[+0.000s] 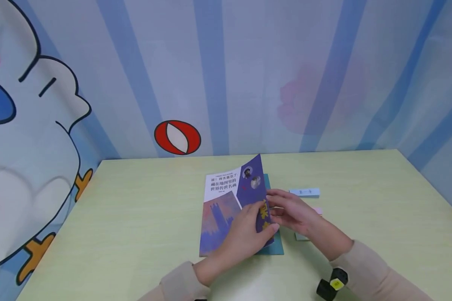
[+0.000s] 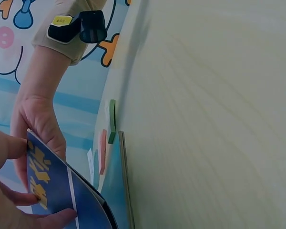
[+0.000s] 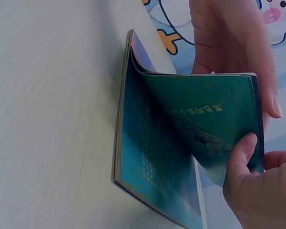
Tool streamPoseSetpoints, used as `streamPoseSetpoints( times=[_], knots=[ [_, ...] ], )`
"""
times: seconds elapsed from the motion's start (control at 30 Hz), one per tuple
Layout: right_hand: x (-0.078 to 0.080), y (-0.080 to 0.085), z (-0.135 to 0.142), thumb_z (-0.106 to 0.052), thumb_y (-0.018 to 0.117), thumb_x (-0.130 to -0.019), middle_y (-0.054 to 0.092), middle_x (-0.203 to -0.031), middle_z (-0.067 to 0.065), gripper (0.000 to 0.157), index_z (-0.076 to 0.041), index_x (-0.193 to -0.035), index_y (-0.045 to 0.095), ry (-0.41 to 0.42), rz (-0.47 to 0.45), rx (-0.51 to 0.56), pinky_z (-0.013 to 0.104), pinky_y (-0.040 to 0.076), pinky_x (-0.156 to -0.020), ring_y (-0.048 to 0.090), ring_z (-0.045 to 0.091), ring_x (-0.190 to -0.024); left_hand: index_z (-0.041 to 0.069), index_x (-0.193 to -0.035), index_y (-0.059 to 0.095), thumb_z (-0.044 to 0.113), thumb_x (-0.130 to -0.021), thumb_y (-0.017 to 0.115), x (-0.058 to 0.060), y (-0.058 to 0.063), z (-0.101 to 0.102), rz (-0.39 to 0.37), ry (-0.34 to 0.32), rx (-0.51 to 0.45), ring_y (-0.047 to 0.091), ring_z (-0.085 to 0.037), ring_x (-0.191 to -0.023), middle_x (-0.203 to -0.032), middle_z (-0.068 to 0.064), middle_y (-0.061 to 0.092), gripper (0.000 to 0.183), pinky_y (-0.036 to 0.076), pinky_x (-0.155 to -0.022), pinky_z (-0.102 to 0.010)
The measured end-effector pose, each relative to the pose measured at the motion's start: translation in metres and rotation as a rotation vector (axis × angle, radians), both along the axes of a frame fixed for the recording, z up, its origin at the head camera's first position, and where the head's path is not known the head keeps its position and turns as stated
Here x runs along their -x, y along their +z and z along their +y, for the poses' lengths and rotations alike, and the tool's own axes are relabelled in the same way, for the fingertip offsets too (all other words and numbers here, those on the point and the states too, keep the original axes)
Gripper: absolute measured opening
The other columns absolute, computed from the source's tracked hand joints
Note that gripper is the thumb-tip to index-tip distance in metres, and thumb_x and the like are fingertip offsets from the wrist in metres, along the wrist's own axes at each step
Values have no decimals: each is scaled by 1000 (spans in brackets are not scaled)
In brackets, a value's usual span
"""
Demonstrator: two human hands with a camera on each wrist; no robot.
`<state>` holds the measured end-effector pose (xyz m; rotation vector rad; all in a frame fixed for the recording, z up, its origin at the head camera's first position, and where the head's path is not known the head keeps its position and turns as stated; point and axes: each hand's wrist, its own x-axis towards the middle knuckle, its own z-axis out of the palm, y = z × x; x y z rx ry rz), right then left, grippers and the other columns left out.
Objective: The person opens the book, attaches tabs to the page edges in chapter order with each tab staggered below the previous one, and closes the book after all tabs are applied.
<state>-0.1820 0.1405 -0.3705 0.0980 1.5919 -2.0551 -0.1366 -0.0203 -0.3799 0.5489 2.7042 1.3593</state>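
Note:
A paperback book (image 1: pixel 220 209) with a purple and white cover lies on the table, its right side lifted into a curve. My left hand (image 1: pixel 246 230) rests on that cover, fingers spread over the purple strip and thumb reaching past the raised edge. From the right, my right hand (image 1: pixel 291 211) pinches the lifted edge. In the right wrist view, fingertips (image 3: pixel 243 150) of the right hand press a green inner page (image 3: pixel 195 105). Beneath it the facing dark teal page (image 3: pixel 152 138) shows. The cover hides part of the right hand in the left wrist view.
Right of the book lie small coloured blocks: a blue one (image 1: pixel 304 192) with writing, a pink one (image 1: pixel 318 210) and a green one (image 1: pixel 302 237), the last two partly behind the right hand. The pale table (image 1: pixel 135 217) ends at a striped cartoon backdrop (image 1: pixel 245 83).

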Motion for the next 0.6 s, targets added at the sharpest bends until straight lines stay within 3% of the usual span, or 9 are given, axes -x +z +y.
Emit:
streamPoseSetpoints(
  times=[0.13,0.37,0.47,0.6],
  knots=[
    [-2,4,-7,-19,51,-96,57,-104,5,52,1,-141,33,-7,79,-40,23,52,-71,57,14,-82,7,-140,37,34,-88,62,-2,5,-2,-22,5,-67,51,-22,-105,-129,-13,48,63,46,-83,-34],
    [-5,6,-21,-19,50,-97,56,-104,5,49,0,-140,38,2,192,-90,24,50,-66,53,13,-74,9,-147,22,27,-89,62,-4,9,-11,-145,-10,-253,40,-23,-125,-145,-10,33,73,40,-98,-41],
    [-6,6,-26,-20,52,-96,54,-105,7,48,-2,-139,40,7,203,-98,26,51,-66,54,14,-74,8,-147,21,20,-87,60,-4,11,-15,-185,-4,-323,43,-25,-122,-141,-12,37,73,42,-95,-42],
    [-8,4,-31,-19,54,-95,52,-103,9,47,-2,-137,42,2,244,-130,30,53,-72,56,17,-80,7,-145,23,11,-82,59,-4,12,-21,-201,12,-344,43,-28,-118,-135,-12,40,73,46,-88,-41]
  ],
)
